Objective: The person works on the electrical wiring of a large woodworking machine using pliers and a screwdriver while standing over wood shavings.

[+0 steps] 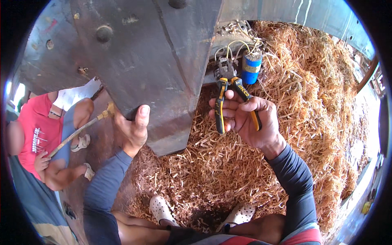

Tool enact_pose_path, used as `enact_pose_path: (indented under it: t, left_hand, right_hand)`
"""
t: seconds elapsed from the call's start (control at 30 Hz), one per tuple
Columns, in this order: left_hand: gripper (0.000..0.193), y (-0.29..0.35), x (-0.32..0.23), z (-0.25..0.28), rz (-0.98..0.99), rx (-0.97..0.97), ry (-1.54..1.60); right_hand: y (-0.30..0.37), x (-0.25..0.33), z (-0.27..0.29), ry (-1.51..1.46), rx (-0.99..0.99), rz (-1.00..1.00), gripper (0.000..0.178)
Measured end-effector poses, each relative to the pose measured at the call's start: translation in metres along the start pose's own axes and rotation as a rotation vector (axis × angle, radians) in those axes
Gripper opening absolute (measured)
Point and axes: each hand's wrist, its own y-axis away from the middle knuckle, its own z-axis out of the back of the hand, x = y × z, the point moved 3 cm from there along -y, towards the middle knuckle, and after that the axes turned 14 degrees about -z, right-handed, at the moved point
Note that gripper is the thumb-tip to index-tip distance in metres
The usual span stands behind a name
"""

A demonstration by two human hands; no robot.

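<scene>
My right hand [259,122] is wrapped round a pair of pliers [222,98] with black and yellow handles. The handles stand apart, and the jaws point away from me, by some pale wires [237,42]. Just right of the jaws is a blue cylinder [252,69] with a grey top and a tan band; wires run close to it. On the left, my left hand [134,128] grips the lower edge of a big dark metal plate [143,69]. Its thumb lies on the near face, while the other fingers are mostly hidden.
Shredded wood shavings [310,122] are heaped on the right and spread round my pale clogs [162,210]. At left, a person in a red shirt [36,122] holds a long thin-handled tool [79,130] whose end comes close to my left hand. A grey metal wall [294,12] curves across the top.
</scene>
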Motion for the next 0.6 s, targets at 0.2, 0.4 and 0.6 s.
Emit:
enact_pose_path:
  t: [0.2,0.4,0.6]
  left_hand:
    - [0.056,-0.0036,-0.0056,-0.0035,0.022,-0.024,0.092]
    - [0.048,-0.0016,-0.0045,-0.0037,0.055,-0.016,0.132]
    - [0.044,-0.0045,-0.0061,-0.0033,0.062,-0.006,0.232]
  right_hand:
    - [0.0004,0.0014,0.0004,0.018,0.017,0.003,0.040]
    - [0.0012,0.0027,-0.0034,0.050,0.017,0.019,0.033]
    - [0.0002,0.0034,-0.0042,0.064,0.024,0.022,0.035]
